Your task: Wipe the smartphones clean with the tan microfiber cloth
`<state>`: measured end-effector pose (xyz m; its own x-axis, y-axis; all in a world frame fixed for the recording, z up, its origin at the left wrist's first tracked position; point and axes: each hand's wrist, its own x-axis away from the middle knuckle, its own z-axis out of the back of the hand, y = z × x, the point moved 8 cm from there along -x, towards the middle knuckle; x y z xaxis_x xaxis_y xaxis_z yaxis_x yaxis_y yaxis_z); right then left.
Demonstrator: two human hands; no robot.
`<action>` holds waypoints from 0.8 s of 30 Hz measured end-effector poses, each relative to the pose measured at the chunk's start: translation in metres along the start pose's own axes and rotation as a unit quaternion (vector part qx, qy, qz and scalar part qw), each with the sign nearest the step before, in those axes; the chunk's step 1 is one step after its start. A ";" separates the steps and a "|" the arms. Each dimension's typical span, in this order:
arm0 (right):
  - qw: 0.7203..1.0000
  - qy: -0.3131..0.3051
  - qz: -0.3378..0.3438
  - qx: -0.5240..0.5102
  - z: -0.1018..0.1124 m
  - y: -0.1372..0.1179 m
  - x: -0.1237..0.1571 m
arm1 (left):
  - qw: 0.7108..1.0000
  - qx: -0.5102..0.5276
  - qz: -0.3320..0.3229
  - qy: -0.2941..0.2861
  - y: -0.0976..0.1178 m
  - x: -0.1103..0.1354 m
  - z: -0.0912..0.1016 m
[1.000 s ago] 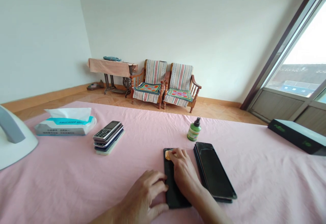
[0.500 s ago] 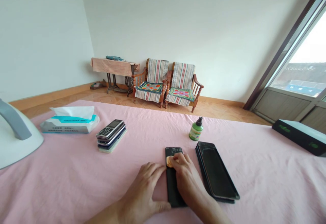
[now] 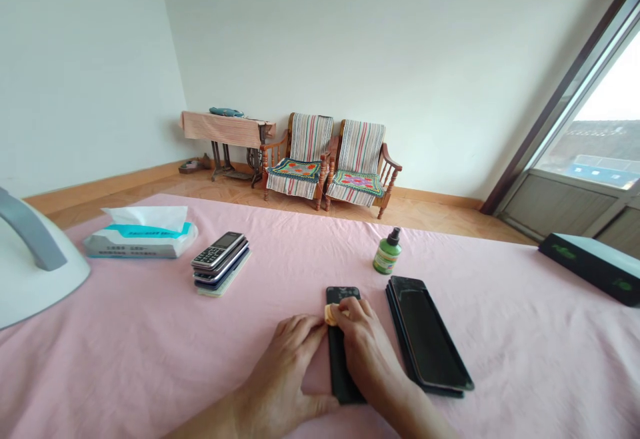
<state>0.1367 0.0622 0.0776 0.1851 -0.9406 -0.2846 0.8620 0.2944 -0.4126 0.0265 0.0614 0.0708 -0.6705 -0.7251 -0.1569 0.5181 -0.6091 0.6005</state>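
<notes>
A black phone [image 3: 340, 359] lies flat on the pink cloth [image 3: 150, 346] in front of me. My right hand [image 3: 367, 352] rests on top of it, fingers pinched on a small orange pad [image 3: 329, 316] pressed against the screen near its upper left edge. My left hand [image 3: 287, 369] lies beside the phone on the left, fingers bent against its edge, holding it still. Just right of the phone sits a stack of black phones [image 3: 425, 336]. A small green spray bottle [image 3: 387, 252] stands behind them.
A pile of keypad phones [image 3: 220, 262] and a tissue pack [image 3: 143, 239] lie at the left. A white appliance [image 3: 30, 266] fills the left edge. A dark box [image 3: 590, 266] sits at the right. Two striped chairs [image 3: 333, 166] stand by the far wall.
My right hand has slid the orange pad down the phone's screen and toward its left edge. My left hand has stayed on the phone's side. The view shifted slightly.
</notes>
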 end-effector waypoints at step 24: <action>1.000 -0.004 0.029 -0.005 -0.007 -0.005 0.038 | 1.000 -0.020 0.021 0.009 -0.006 0.000 -0.003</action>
<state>0.1365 0.0267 0.0626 0.2377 -0.9235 -0.3012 0.8451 0.3495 -0.4046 0.0248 0.0639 0.0652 -0.6387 -0.7552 -0.1471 0.5657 -0.5906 0.5755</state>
